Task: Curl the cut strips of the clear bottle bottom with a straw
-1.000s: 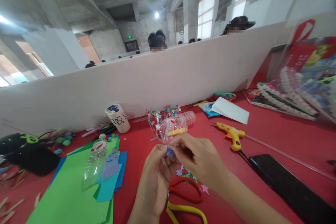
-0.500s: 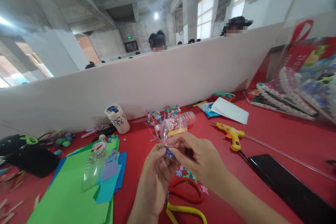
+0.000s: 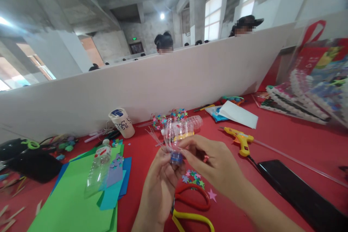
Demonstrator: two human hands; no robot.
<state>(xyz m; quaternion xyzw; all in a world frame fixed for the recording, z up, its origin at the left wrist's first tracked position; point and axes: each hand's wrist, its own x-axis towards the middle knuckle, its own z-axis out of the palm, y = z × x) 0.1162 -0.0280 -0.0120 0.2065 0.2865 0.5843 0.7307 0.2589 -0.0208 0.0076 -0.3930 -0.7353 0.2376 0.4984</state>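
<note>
My left hand (image 3: 157, 179) is closed around the bottom of a cut clear plastic bottle top, its blue cap (image 3: 176, 158) facing down. Thin clear strips (image 3: 169, 136) fan upward and outward from the neck. At the right side of the neck, the thumb and forefinger of my right hand (image 3: 216, 159) pinch one of these strips; its end is hidden. Under my hands lie scissors (image 3: 194, 185) with one red and one yellow handle. Small coloured paper stars (image 3: 194, 178) are scattered beside them.
A yellow glue gun (image 3: 240, 139) and a black phone (image 3: 293, 188) lie to the right. Green paper sheets (image 3: 73, 188) carry a clear bottle (image 3: 99, 168) on the left. A white cup (image 3: 122, 123) and star-covered strands (image 3: 160, 120) stand near the white partition (image 3: 163, 87).
The bottle top has tipped more upright in my left hand, showing more of the blue cap. My right fingers have shifted slightly to the right, and the left-hand strips spread wider.
</note>
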